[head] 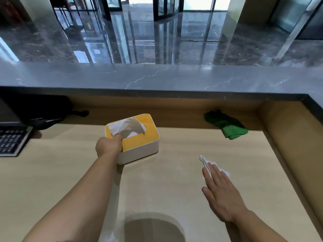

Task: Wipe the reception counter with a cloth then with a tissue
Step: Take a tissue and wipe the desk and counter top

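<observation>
A pale wood desk (166,189) sits below a grey marble counter (157,79); left hand (108,145) pinches a sheet at the tissue box (138,147), 12 o'clock; right hand (222,193) lies flat, fingers spread, pressing a tissue (225,172) at 2 o'clock; green cloth (227,125) lies beyond it; glossy lobby floor (157,41) behind.

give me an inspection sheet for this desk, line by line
surface: pale wood desk, bare in the middle, under a raised grey marble counter
job's things: green cloth crumpled at the back right; tissue box with a tissue sticking out; second tissue flat on the desk
clutter: keyboard at the left edge, dark bag behind it
grippers: left hand pinching the box's tissue; right hand flat, fingers on the loose tissue
cables: nothing seen
surroundings: glossy lobby floor, glass doors beyond
</observation>
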Motion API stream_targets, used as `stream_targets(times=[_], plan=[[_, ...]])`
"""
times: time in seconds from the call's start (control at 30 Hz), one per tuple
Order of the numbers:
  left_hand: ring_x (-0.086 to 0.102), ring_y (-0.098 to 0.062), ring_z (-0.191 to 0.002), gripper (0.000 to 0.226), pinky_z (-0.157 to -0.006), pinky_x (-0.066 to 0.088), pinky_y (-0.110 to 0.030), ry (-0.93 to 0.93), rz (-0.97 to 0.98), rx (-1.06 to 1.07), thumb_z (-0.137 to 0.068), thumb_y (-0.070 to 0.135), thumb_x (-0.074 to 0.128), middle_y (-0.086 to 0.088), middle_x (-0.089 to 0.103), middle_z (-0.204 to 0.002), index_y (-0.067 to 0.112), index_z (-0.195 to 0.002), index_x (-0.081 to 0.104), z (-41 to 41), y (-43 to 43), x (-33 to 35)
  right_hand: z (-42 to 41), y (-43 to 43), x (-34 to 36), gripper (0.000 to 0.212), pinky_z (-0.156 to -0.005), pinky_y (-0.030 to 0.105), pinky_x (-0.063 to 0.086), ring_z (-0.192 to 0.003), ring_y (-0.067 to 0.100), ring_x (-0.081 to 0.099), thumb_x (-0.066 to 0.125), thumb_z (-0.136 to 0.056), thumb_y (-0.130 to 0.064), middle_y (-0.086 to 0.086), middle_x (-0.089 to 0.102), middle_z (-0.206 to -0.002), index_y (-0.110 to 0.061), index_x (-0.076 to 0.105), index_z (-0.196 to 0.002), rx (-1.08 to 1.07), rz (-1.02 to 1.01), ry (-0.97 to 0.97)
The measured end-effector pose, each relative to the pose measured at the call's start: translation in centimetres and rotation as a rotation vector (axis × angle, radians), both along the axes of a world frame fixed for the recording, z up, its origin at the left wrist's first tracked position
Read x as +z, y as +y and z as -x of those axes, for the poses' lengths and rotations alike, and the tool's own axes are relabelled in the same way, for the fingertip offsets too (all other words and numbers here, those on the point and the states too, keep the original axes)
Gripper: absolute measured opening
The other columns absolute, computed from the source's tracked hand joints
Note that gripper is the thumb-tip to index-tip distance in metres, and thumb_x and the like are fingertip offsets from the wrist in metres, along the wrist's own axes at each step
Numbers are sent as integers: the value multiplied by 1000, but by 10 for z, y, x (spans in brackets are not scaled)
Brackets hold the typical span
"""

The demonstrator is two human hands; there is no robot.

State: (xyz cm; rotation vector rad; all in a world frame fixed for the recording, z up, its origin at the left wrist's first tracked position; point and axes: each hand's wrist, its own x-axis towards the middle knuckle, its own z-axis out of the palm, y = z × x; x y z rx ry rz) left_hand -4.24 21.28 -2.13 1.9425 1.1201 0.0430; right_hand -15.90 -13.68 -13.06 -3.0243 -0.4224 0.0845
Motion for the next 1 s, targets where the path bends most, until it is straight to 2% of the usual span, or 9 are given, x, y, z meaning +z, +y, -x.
stream_targets(times=[0.2,0.33,0.4,0.47,0.57,0.63,0.77,0.87,1.0], plan=[[56,-42,-104,42,-77,44,-40,-17,-14,-8,-86,32,60,-23,59,-114,-3,-109,55,4,0,5,0,6,3,67,-114,32,7,-147,15,0,7,-100,-51,9,20,-158,-10,28,-150,-53,1,94],[39,-36,-131,53,-98,40,-46,-149,-195,-108,-88,25,51,-16,43,-141,6,-135,37,10,-6,10,-2,13,8,98,-117,28,-7,-144,10,-24,-33,-71,-69,-4,-21,-157,-20,-5,-152,-66,-69,156],[15,-26,-145,66,-115,23,-44,-276,-381,-249,-86,17,51,-11,21,-157,9,-147,26,16,-22,15,-3,17,13,105,-118,28,-4,-146,11,-17,-34,-67,-70,-6,-16,-158,-23,1,-154,-98,-101,160],[3,-23,-148,70,-118,11,-40,-370,-532,-419,-85,14,55,-10,10,-160,12,-148,25,21,-49,20,-3,19,16,104,-119,29,2,-148,15,-10,-34,-69,-66,-2,-8,-161,-22,8,-154,-97,-85,124],[3,-24,-148,66,-118,1,-38,-421,-718,-650,-84,15,54,-10,13,-159,15,-146,33,26,-96,25,0,17,18,101,-117,26,-3,-147,15,-16,-34,-72,-63,-1,-12,-160,-17,2,-154,-81,-84,113],[6,-21,-148,59,-119,5,-37,-430,-684,-802,-87,13,51,-7,16,-159,17,-144,38,28,-123,26,0,16,16,95,-116,26,-4,-144,14,-20,-30,-76,-62,0,-11,-159,-13,-1,-153,-75,-106,111],[31,-19,-140,49,-110,33,-36,-245,-491,-1024,-93,15,45,0,28,-156,19,-141,42,33,-150,7,-8,-6,6,85,-117,28,-7,-145,12,-22,-31,-76,-60,-2,-18,-158,-15,-14,-147,-150,-102,99],[47,-23,-123,34,-89,44,-35,60,-619,-1093,-89,24,53,-3,47,-133,15,-121,47,40,-149,-14,-25,-32,6,95,-117,25,-11,-145,13,-20,-37,-71,-62,-1,-16,-159,-14,-12,-149,-201,-95,99],[33,-23,-135,76,-97,41,-36,309,-588,-1165,-78,43,68,-7,33,-144,9,-136,33,43,-138,-37,-38,-33,7,83,-117,25,-11,-147,16,-14,-13,-87,-58,0,-14,-160,-11,2,-153,-166,-158,86]])
